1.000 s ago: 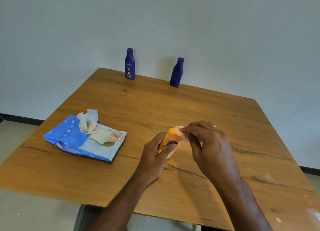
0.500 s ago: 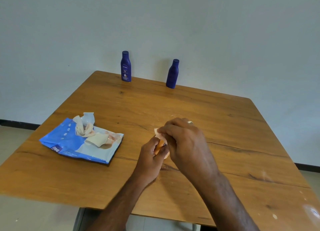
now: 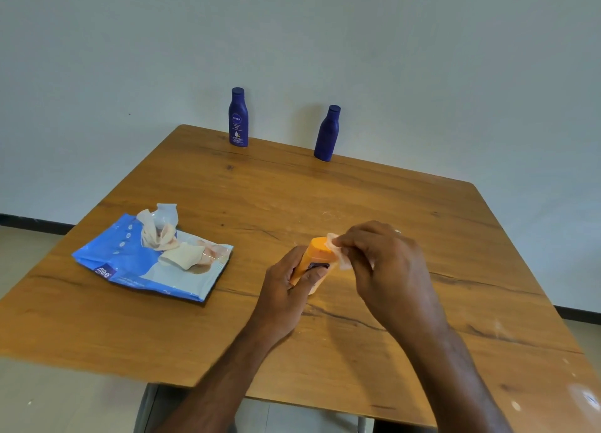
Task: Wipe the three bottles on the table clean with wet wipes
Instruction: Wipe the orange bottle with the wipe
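While one orange bottle (image 3: 317, 253) gets its wipe-down over the wooden bench (image 3: 374, 192), two wait.
From my seat: one wipes pack (image 3: 153, 260), two blue Nivea-type bottles (image 3: 238, 117) (image 3: 327, 133) at the far edge. My left hand (image 3: 286, 286) grips the orange one; right hand (image 3: 383, 263) pinches one wet wipe (image 3: 341, 258) against its top. Next, I judge, turn it, finish, swap bottles.
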